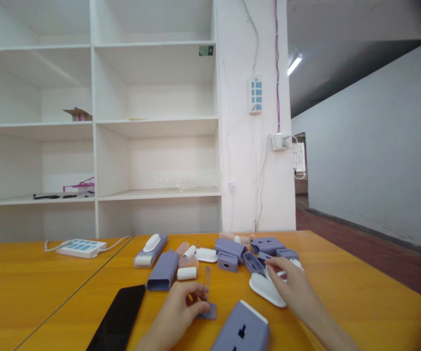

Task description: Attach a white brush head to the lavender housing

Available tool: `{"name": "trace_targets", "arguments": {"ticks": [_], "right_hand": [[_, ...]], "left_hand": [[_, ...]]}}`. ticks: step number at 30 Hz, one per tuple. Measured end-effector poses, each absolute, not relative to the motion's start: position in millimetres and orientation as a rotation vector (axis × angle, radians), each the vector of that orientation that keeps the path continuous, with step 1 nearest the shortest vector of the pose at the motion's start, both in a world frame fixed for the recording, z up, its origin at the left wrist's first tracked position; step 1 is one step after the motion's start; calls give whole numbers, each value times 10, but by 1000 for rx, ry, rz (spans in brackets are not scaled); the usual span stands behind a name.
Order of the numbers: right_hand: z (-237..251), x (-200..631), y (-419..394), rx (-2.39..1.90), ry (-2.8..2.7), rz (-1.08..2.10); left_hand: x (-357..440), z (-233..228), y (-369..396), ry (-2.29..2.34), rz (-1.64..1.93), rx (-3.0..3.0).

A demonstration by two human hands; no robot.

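Note:
My left hand (pixel 186 307) is closed, its thumb and fingers at a small flat purple frame (pixel 212 312) low over the table. A clear coil-like strip (pixel 207 278) rises just beyond the fingertips. My right hand (pixel 289 278) is closed at the white plastic parts on the right, thumb and forefinger close together; the fingertips partly hide what they grip. Under it lies a white oval cover (pixel 267 290). Between my hands, nearest me, is a purple housing (pixel 243 329) with a keyhole-shaped slot and a white end.
A black phone-like slab (pixel 117 317) lies at left. Purple sleeves (pixel 163 270), white rolls (pixel 187 273), a white tray-like cover (pixel 206 254) and purple caps (pixel 227 262) cluster farther back. A white power strip (pixel 82 247) sits far left. Shelves (pixel 155 195) stand behind the table.

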State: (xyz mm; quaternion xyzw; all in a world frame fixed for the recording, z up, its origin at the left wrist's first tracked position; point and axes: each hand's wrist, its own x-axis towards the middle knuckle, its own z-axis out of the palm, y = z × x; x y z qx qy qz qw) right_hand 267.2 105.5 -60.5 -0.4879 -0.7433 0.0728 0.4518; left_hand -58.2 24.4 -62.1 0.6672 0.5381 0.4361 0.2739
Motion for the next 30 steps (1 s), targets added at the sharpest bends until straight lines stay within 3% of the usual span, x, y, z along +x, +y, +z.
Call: {"name": "trace_targets", "arguments": {"ticks": [30], "right_hand": [[-747, 2693, 1141, -1196, -1857, -28]], "left_hand": [[-650, -845, 344, 1246, 1283, 1504]]}}
